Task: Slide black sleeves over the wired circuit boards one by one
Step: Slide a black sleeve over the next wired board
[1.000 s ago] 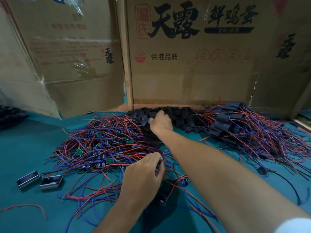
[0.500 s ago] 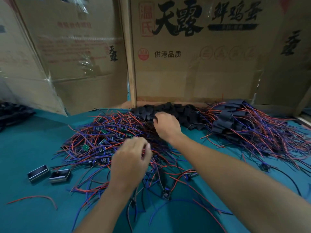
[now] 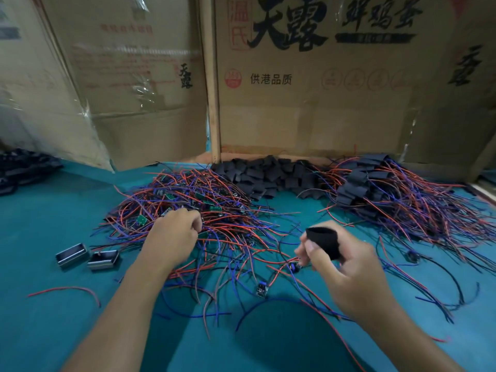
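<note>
Sleeve in our right hand, left hand down in the wire tangle.

From the head camera: our right hand pinches one black sleeve between thumb and fingers, held above the teal table, its mouth pressed nearly flat. Our left hand has its fingers curled into the pile of wired circuit boards; whether they hold a board we cannot tell. Spare sleeves lie heaped by the cardboard box, and finished pieces sit to the right. We judge the risk is the tangle: lifting one board may drag neighbours along, and a flattened sleeve mouth could catch on the board's corners.
</note>
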Action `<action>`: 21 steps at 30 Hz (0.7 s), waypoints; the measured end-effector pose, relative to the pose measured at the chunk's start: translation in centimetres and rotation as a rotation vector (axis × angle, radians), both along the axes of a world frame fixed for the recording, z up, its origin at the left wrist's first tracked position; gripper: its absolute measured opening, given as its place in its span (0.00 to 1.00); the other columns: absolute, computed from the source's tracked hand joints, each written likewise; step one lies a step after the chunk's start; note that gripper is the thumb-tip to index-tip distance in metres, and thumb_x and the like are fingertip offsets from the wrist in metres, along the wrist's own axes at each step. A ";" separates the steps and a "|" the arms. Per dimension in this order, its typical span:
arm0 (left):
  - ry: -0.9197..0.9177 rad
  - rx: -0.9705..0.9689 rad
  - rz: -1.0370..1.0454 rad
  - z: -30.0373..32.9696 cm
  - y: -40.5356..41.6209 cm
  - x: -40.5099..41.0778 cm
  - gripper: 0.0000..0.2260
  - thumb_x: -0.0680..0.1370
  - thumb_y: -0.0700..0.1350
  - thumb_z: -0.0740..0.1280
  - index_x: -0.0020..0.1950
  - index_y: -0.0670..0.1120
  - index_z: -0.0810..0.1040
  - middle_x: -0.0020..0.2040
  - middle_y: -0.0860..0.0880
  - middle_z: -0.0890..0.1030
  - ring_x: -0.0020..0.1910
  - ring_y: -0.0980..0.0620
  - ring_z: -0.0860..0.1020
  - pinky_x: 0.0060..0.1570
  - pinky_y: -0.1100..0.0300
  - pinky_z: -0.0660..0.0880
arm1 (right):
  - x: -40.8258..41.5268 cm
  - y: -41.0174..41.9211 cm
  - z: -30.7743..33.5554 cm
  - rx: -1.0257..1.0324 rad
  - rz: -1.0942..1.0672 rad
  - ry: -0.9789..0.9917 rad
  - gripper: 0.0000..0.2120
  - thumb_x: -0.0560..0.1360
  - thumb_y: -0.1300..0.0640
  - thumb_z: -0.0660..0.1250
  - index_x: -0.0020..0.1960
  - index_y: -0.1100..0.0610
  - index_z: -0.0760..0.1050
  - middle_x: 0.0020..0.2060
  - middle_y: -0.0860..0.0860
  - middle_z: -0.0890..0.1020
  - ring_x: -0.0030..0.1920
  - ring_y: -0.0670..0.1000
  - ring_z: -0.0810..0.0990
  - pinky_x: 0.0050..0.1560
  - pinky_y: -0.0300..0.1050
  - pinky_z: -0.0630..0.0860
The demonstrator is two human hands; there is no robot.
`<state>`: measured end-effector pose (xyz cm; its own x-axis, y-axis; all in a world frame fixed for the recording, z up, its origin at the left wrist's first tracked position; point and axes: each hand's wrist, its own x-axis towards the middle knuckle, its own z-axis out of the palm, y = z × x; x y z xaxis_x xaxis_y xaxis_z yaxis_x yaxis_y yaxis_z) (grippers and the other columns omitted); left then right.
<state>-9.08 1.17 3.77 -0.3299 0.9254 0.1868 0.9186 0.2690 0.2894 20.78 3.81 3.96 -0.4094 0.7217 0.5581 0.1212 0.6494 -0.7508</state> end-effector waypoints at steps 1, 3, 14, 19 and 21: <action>0.001 -0.041 -0.003 0.1 -0.1 -0.1 0.11 0.78 0.36 0.61 0.43 0.51 0.75 0.46 0.51 0.75 0.54 0.47 0.74 0.54 0.48 0.73 | 0.4 0.2 -0.3 0.029 -0.051 -0.040 0.01 0.75 0.51 0.64 0.45 0.46 0.75 0.37 0.47 0.84 0.36 0.47 0.83 0.40 0.41 0.78; 0.042 -0.110 -0.015 0.2 -0.3 -0.5 0.08 0.79 0.38 0.64 0.49 0.52 0.77 0.53 0.50 0.73 0.58 0.47 0.72 0.58 0.47 0.71 | 0.9 0.9 -1.0 0.081 -0.130 -0.126 0.01 0.74 0.53 0.64 0.44 0.47 0.74 0.34 0.46 0.82 0.34 0.46 0.80 0.39 0.43 0.75; 0.294 -0.047 -0.012 0.3 -0.1 1.7 0.05 0.78 0.55 0.67 0.46 0.57 0.81 0.46 0.55 0.74 0.52 0.50 0.72 0.58 0.51 0.66 | 1.1 1.4 -2.1 0.285 -0.161 -0.344 0.01 0.76 0.51 0.62 0.47 0.47 0.70 0.37 0.40 0.76 0.34 0.40 0.73 0.35 0.31 0.66; 0.287 -0.021 -0.148 1.4 -0.5 2.4 0.05 0.82 0.53 0.63 0.49 0.55 0.77 0.50 0.56 0.74 0.55 0.50 0.70 0.57 0.53 0.66 | 1.3 1.4 -1.9 0.302 -0.166 -0.367 0.01 0.76 0.52 0.63 0.48 0.47 0.71 0.33 0.43 0.75 0.33 0.42 0.72 0.34 0.36 0.68; 0.205 0.102 -0.201 2.0 -1.0 2.8 0.04 0.82 0.50 0.64 0.48 0.53 0.76 0.47 0.55 0.76 0.52 0.49 0.72 0.53 0.53 0.65 | 1.3 1.4 -1.9 0.296 -0.169 -0.368 0.01 0.76 0.52 0.63 0.48 0.48 0.72 0.33 0.44 0.75 0.32 0.42 0.71 0.34 0.38 0.68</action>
